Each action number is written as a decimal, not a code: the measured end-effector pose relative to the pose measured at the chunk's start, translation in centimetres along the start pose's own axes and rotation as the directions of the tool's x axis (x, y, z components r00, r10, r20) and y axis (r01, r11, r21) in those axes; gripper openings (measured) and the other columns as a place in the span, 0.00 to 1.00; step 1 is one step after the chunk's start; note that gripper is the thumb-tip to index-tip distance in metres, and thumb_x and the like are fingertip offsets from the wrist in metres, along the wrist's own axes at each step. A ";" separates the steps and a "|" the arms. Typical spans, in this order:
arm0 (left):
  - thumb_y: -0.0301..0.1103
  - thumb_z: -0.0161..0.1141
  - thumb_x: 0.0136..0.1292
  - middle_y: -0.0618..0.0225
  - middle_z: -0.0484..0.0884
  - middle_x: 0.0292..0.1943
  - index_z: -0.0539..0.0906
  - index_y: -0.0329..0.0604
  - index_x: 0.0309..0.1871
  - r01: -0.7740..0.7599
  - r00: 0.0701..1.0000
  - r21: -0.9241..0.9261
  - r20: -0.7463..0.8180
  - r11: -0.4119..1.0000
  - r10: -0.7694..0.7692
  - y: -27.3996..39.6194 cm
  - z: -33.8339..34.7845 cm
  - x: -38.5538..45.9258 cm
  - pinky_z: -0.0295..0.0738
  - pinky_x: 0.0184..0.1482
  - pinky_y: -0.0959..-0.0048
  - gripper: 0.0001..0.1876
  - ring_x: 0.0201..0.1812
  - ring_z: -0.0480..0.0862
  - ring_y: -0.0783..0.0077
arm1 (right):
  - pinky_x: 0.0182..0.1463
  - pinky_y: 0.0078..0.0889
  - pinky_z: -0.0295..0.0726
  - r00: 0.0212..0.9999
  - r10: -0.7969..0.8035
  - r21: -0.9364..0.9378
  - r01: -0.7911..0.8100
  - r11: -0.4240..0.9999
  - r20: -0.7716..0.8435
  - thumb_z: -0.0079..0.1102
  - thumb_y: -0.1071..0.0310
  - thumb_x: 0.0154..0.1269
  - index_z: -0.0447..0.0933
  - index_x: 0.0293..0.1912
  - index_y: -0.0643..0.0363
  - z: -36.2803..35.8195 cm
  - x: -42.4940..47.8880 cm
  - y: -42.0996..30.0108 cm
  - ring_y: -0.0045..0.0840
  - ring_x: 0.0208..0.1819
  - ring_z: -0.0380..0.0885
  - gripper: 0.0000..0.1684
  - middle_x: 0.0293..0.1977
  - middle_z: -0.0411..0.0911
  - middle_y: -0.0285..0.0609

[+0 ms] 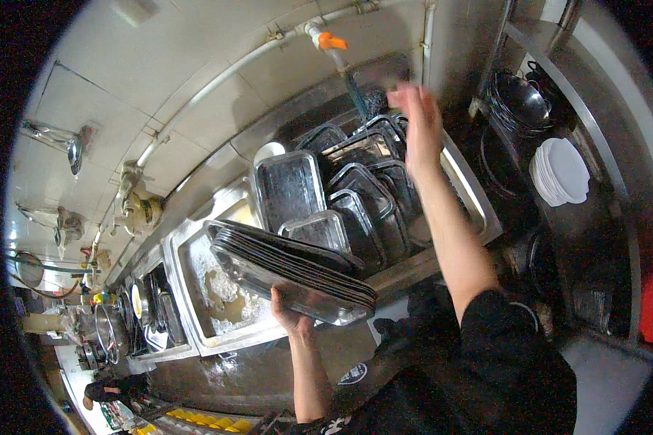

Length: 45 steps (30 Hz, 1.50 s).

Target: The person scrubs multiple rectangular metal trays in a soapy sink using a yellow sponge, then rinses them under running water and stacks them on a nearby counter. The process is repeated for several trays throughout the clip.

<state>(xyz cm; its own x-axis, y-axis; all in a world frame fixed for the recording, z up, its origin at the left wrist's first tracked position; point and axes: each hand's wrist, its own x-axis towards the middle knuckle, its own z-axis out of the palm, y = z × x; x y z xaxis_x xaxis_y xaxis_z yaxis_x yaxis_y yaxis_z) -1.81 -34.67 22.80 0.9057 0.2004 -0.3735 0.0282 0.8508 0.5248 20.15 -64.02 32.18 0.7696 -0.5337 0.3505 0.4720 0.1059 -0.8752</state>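
A tilted stack of rectangular metal trays rests on my left hand, which grips its lower side with the thumb showing; the other fingers are hidden beneath. My right hand is raised, blurred, above the far right part of the sink, near a dark scouring pad and a green hose. It appears to hold nothing. More metal trays stand and lean in the right sink basin, between my hands. A white bowl is behind them.
Soapy water fills the middle basin; further left, another basin holds pans. An orange-handled valve is on the wall pipe. Shelves at right carry stacked white plates and metal pans. A person is at lower left.
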 end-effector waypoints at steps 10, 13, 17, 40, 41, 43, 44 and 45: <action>0.51 0.56 0.60 0.60 0.74 0.58 0.73 0.48 0.58 -0.389 0.890 0.207 0.336 0.898 0.309 2.6 2.2 0.6 0.65 0.61 0.48 0.27 0.58 0.73 0.54 | 0.70 0.37 0.51 0.566 0.394 0.325 -0.784 0.528 0.724 0.67 0.30 0.43 0.38 0.72 0.49 -4.0 -25.2 -1.5 0.29 0.69 0.52 0.68 0.68 0.51 0.37; 0.50 0.54 0.61 0.59 0.69 0.64 0.68 0.40 0.65 -0.484 0.783 0.200 0.534 0.852 0.319 2.9 4.0 0.7 0.59 0.67 0.52 0.32 0.63 0.69 0.55 | 0.69 0.40 0.57 0.715 0.229 0.011 -0.315 0.949 0.660 0.61 0.62 0.61 0.60 0.65 0.56 -2.0 -21.9 0.6 0.33 0.64 0.60 0.35 0.62 0.65 0.43; 0.51 0.52 0.63 0.56 0.69 0.63 0.67 0.39 0.65 -0.530 0.718 0.032 0.548 0.847 0.429 5.6 9.8 -0.2 0.61 0.66 0.50 0.32 0.63 0.69 0.52 | 0.64 0.38 0.65 0.817 -0.058 0.218 -0.083 0.972 0.574 0.61 0.66 0.61 0.59 0.65 0.58 0.9 -20.0 -2.1 0.31 0.59 0.67 0.35 0.58 0.68 0.45; 0.52 0.53 0.67 0.70 0.80 0.45 0.77 0.49 0.48 0.038 0.995 0.043 -0.092 0.998 -0.034 -7.1 -0.2 6.1 0.75 0.49 0.64 0.18 0.46 0.77 0.69 | 0.60 0.49 0.69 0.886 0.463 -0.995 -0.030 0.095 0.017 0.57 0.58 0.61 0.61 0.62 0.68 -21.4 -12.6 16.3 0.52 0.59 0.66 0.35 0.59 0.64 0.62; 0.53 0.54 0.66 0.70 0.79 0.43 0.77 0.49 0.47 0.023 0.996 0.051 -0.091 0.998 -0.019 -7.2 -1.5 6.1 0.75 0.47 0.64 0.19 0.44 0.77 0.69 | 0.57 0.48 0.72 0.908 0.416 -0.999 0.044 0.013 0.045 0.57 0.61 0.61 0.64 0.60 0.68 -21.5 -12.8 17.1 0.51 0.58 0.68 0.32 0.56 0.67 0.61; 0.57 0.56 0.63 0.70 0.79 0.41 0.77 0.49 0.46 0.014 0.966 0.110 -0.260 0.994 0.015 -6.8 1.8 4.3 0.76 0.43 0.66 0.21 0.41 0.77 0.69 | 0.50 0.47 0.77 0.916 0.391 -0.993 0.112 -0.043 0.086 0.56 0.65 0.59 0.68 0.54 0.68 -21.2 -12.3 18.0 0.49 0.53 0.73 0.25 0.50 0.72 0.59; 0.59 0.56 0.62 0.68 0.79 0.41 0.76 0.47 0.47 0.017 0.993 0.189 -0.120 0.982 0.006 -5.6 0.7 4.3 0.76 0.42 0.63 0.25 0.41 0.77 0.67 | 0.46 0.46 0.78 0.906 0.412 -0.993 0.114 -0.017 0.097 0.56 0.67 0.58 0.70 0.52 0.68 -21.0 -11.7 18.2 0.48 0.49 0.75 0.22 0.46 0.74 0.57; 0.59 0.55 0.63 0.64 0.78 0.46 0.74 0.45 0.53 0.115 0.972 0.125 0.191 0.986 -0.138 -3.7 -2.1 4.7 0.75 0.48 0.58 0.27 0.46 0.77 0.64 | 0.42 0.45 0.80 0.894 0.433 -0.993 0.118 0.015 0.113 0.55 0.69 0.58 0.72 0.49 0.67 -20.7 -11.2 18.1 0.47 0.46 0.78 0.19 0.42 0.76 0.56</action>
<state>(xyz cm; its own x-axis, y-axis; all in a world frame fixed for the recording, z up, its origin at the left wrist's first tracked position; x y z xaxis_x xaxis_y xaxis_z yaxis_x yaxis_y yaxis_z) 1.45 -35.90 17.52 0.9572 -0.0154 -0.2889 0.1847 0.8010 0.5694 11.21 -73.48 5.57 0.9413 -0.3364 -0.0282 -0.3287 -0.8945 -0.3030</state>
